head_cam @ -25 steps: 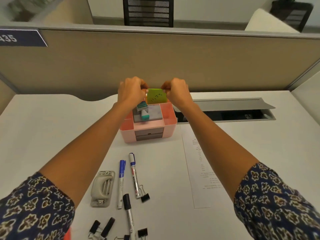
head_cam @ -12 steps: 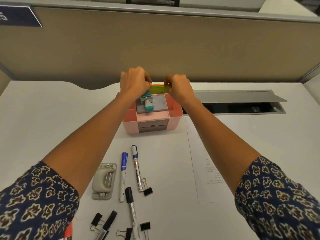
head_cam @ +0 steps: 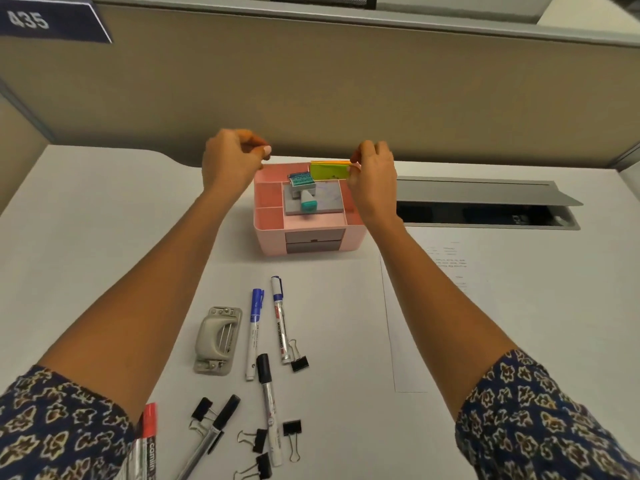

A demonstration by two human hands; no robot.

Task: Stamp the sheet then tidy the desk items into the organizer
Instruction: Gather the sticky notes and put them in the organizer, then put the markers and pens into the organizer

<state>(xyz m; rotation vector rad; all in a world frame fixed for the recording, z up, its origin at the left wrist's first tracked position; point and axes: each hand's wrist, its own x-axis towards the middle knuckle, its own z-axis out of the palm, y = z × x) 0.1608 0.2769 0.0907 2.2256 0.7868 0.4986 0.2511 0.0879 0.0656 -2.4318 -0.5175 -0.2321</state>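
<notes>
The right hand (head_cam: 372, 174) pinches the right end of a lime-green sticky-note pad (head_cam: 329, 170) (orange sheets show on top) over the back of the pink plastic desk organizer (head_cam: 273, 237). Just below the grip, a teal-handled rubber stamp (head_cam: 304, 192) lies on a grey ink pad (head_cam: 329, 202). Further left, the left hand (head_cam: 230, 161) hovers with its fingers curled on nothing. Toward the body lies the white printed sheet (head_cam: 433, 306).

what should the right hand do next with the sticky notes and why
Probably lower the sticky note pad into the rear compartment of the pink organizer and release: the right hand pinches it over the back right corner; the left hand is off it.
</notes>
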